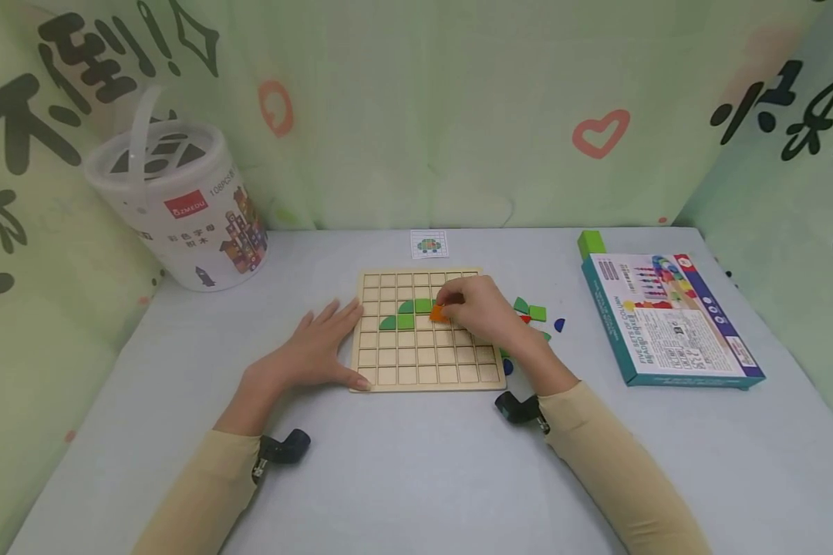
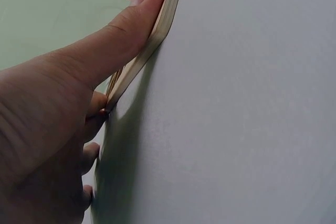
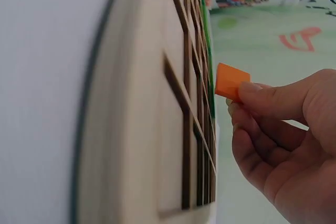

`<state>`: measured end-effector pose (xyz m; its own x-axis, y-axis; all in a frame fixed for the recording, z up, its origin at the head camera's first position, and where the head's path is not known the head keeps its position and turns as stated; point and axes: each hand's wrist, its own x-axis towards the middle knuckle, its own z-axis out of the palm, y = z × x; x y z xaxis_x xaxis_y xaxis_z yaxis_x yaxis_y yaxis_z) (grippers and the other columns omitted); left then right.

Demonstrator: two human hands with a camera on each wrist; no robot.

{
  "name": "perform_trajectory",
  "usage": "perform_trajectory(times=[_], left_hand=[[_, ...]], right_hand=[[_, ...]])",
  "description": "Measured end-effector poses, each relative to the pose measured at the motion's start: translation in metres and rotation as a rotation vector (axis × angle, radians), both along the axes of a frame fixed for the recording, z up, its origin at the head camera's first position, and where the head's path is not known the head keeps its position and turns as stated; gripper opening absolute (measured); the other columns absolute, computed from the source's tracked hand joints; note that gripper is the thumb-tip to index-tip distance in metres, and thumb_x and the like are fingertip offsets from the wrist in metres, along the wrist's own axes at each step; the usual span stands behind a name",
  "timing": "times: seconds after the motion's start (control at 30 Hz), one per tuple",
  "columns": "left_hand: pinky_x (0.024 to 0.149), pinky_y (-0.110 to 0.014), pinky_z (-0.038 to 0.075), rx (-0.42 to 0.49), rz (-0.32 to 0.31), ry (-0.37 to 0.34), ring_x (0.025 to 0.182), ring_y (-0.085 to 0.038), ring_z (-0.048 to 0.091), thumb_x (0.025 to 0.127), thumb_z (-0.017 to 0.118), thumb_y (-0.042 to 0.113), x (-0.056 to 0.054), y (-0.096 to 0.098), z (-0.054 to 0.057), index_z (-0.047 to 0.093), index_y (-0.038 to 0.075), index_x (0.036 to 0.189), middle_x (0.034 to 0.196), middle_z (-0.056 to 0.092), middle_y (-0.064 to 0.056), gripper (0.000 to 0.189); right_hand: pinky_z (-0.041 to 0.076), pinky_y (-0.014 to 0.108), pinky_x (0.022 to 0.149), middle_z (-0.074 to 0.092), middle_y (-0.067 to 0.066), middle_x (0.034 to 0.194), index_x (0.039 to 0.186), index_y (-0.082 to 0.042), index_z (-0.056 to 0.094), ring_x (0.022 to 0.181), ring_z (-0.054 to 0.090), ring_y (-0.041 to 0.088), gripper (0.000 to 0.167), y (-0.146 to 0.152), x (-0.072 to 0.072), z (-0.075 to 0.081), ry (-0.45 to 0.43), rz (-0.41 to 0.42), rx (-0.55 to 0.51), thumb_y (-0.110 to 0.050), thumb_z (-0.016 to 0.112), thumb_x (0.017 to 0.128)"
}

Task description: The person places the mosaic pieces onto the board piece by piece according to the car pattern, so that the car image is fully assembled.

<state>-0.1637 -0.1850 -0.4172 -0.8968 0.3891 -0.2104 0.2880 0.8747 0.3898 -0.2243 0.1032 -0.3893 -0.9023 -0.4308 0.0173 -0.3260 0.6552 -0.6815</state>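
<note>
A wooden grid board (image 1: 416, 375) lies on the white table. My left hand (image 1: 312, 351) spreads along its left side, with the thumb on the near left corner and the other fingers at the left edge. My right hand (image 1: 482, 308) pinches an orange square tile (image 3: 231, 81) between thumb and fingers, just over the middle of the grid. Left of it, green square tiles (image 1: 406, 321) and rounded green tiles (image 1: 388, 323) sit in the grid cells. Part of the board's right side is hidden by my right hand and wrist.
Loose green, red and blue tiles (image 1: 537, 314) lie right of the board. A small pattern card (image 1: 429, 244) is behind it. A white bucket (image 1: 180, 208) stands at back left. At the right lie a flat box (image 1: 673, 324) and a green block (image 1: 591, 243).
</note>
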Motion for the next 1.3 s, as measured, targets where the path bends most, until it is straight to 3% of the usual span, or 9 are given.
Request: perform_trajectory(times=[0.13, 0.27, 0.6, 0.83, 0.97, 1.13, 1.3], left_hand=[[0.124, -0.063, 0.004, -0.014, 0.004, 0.004, 0.157, -0.034, 0.002, 0.063, 0.079, 0.071, 0.0, 0.001, 0.001, 0.013, 0.012, 0.161, 0.169, 0.01, -0.003, 0.132], [0.123, -0.064, 0.005, -0.018, 0.002, 0.01, 0.157, -0.035, 0.003, 0.063, 0.079, 0.071, -0.001, 0.001, 0.001, 0.013, 0.012, 0.161, 0.169, 0.01, -0.004, 0.131], [0.124, -0.063, 0.005, -0.019, -0.002, 0.013, 0.157, -0.034, 0.003, 0.064, 0.079, 0.071, -0.001, 0.001, 0.0, 0.013, 0.013, 0.161, 0.169, 0.01, -0.003, 0.131], [0.123, -0.064, 0.004, -0.007, 0.002, 0.002, 0.156, -0.035, 0.002, 0.063, 0.079, 0.071, 0.002, -0.001, 0.001, 0.013, 0.011, 0.16, 0.169, 0.009, -0.004, 0.132], [0.123, -0.064, 0.005, 0.0, -0.001, 0.015, 0.156, -0.036, 0.003, 0.064, 0.079, 0.072, 0.002, -0.003, 0.002, 0.013, 0.011, 0.16, 0.169, 0.009, -0.004, 0.132], [0.123, -0.065, 0.004, 0.001, -0.007, 0.017, 0.156, -0.036, 0.003, 0.064, 0.078, 0.072, 0.0, -0.002, 0.0, 0.013, 0.012, 0.161, 0.169, 0.009, -0.004, 0.132], [0.123, -0.064, 0.003, 0.008, -0.002, 0.011, 0.157, -0.035, 0.002, 0.063, 0.078, 0.073, 0.0, -0.001, -0.002, 0.013, 0.013, 0.161, 0.169, 0.009, -0.003, 0.132]], right_hand=[[0.052, 0.033, 0.078, 0.07, 0.007, 0.089, 0.089, -0.006, 0.072, 0.084, 0.059, 0.022, 0.008, -0.012, 0.003, -0.001, 0.01, 0.029, -0.031, 0.0, 0.066, 0.09], [0.051, 0.032, 0.076, 0.07, 0.005, 0.085, 0.086, -0.006, 0.071, 0.081, 0.058, 0.021, 0.009, -0.021, 0.003, -0.001, 0.033, 0.036, 0.007, 0.0, 0.066, 0.089], [0.057, 0.035, 0.082, 0.072, 0.009, 0.095, 0.096, -0.003, 0.08, 0.09, 0.066, 0.023, 0.016, -0.024, 0.006, -0.002, 0.096, 0.054, 0.146, 0.0, 0.066, 0.089], [0.044, 0.026, 0.064, 0.066, 0.004, 0.086, 0.106, -0.006, 0.079, 0.077, 0.053, 0.018, 0.02, -0.013, 0.008, -0.001, 0.033, 0.072, 0.128, -0.004, 0.064, 0.092], [0.037, 0.024, 0.06, 0.061, 0.004, 0.081, 0.112, -0.009, 0.077, 0.071, 0.045, 0.017, 0.023, -0.011, 0.007, -0.003, 0.016, 0.121, 0.142, -0.006, 0.063, 0.094], [0.037, 0.025, 0.061, 0.061, 0.004, 0.083, 0.115, -0.01, 0.076, 0.071, 0.045, 0.018, 0.026, -0.011, 0.007, -0.004, -0.01, 0.157, 0.153, -0.005, 0.06, 0.094], [0.044, 0.027, 0.066, 0.066, 0.002, 0.092, 0.112, -0.01, 0.077, 0.079, 0.052, 0.018, 0.024, -0.003, 0.008, -0.002, -0.032, 0.148, 0.146, -0.007, 0.06, 0.095]])
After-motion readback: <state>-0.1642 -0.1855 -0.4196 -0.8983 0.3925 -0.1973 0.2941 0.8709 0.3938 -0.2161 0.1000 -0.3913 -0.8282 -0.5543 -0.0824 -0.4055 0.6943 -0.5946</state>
